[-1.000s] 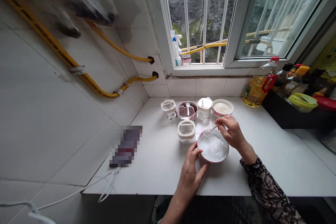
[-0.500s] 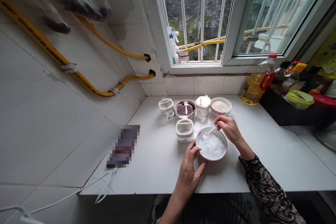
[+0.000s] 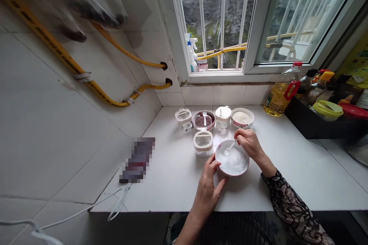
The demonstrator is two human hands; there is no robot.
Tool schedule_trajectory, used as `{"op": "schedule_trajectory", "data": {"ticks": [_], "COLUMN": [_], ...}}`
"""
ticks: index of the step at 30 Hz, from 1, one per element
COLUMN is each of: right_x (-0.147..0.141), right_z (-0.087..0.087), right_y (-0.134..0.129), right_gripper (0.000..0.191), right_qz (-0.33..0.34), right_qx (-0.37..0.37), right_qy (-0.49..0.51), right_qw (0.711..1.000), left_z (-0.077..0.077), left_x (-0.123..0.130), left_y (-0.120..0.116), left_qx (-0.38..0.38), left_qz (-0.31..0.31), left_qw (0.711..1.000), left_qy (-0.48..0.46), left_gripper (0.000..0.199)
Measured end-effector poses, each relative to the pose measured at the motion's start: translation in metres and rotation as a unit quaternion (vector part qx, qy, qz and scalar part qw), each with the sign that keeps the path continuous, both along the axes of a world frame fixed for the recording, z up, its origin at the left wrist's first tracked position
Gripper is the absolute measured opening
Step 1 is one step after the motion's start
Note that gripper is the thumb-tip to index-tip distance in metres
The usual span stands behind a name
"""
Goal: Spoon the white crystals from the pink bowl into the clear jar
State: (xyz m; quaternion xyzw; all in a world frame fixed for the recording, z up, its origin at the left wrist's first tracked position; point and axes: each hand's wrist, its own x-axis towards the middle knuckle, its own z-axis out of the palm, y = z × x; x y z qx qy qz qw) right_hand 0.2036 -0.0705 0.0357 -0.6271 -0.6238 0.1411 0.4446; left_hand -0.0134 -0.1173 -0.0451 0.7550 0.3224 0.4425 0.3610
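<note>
A bowl (image 3: 233, 173) of white, grainy stuff (image 3: 237, 160) stands on the counter. My left hand (image 3: 209, 180) is curled round its left and near side, fingers on the rim and thumb at the front. Between the fingertips of my right hand (image 3: 249, 143) is a small white spoon (image 3: 228, 151), its tip down at the white stuff. Just left of the bowl is a seasoning jar (image 3: 203, 146) with a pale-framed lid. Behind are a bowl of dark red bits (image 3: 211, 125), a second jar (image 3: 183, 117), a third jar (image 3: 223, 116) and a bowl of pale grains (image 3: 243, 116).
An oil bottle (image 3: 276, 97) and a black box (image 3: 306, 120) of bottles and tubs stand at the back right. A pixelated dark object (image 3: 138, 160) with a white cable (image 3: 115, 210) lies at the left. Window (image 3: 215, 72) above the counter (image 3: 169, 183).
The spoon has shifted slightly within the bowl, and the heap of white stuff has a different shape. My left hand keeps its hold on the bowl. The view has moved a little.
</note>
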Motion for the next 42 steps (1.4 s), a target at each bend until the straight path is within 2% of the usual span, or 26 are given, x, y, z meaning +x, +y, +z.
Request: {"op": "schedule_trajectory", "data": {"ticks": [6,16,20,24,28,32,38,42], "right_x": [-0.001,-0.004,-0.005,-0.003,0.005,0.011,-0.01,-0.034], "right_z": [-0.003,-0.004,-0.001,0.003,0.004,0.005,0.011,0.011], "right_y": [-0.001,-0.002,-0.002,-0.003,0.0,0.003,0.003,0.0], "right_gripper": [0.021,0.022,0.022,0.02,0.018,0.016,0.017,0.019], "right_qz": [0.019,0.04,0.014,-0.02,-0.03,-0.021,0.023,0.064], "right_qx": [0.032,0.032,0.031,-0.005,-0.054,-0.059,-0.025,0.046], "right_qy": [-0.088,-0.096,-0.052,0.075,0.212,0.288,0.316,0.234], "right_qw": [0.995,0.994,0.998,0.997,0.975,0.956,0.948,0.969], "left_z": [-0.002,-0.003,-0.002,0.001,0.002,0.0,-0.001,-0.002], "left_x": [-0.001,-0.001,-0.001,0.0,0.0,0.0,0.001,0.0], "left_y": [-0.001,0.0,0.0,-0.001,-0.001,0.0,0.001,0.001], "left_qx": [-0.002,0.001,-0.001,-0.001,0.001,-0.001,0.002,0.002], "left_qz": [-0.001,0.003,0.003,0.002,-0.001,-0.001,-0.005,-0.005], "left_qw": [1.0,1.0,1.0,1.0,1.0,1.0,1.0,1.0], "left_qy": [0.004,0.004,0.001,0.0,0.001,-0.006,-0.006,-0.006], "left_gripper": [0.039,0.04,0.038,0.038,0.038,0.036,0.037,0.04]}}
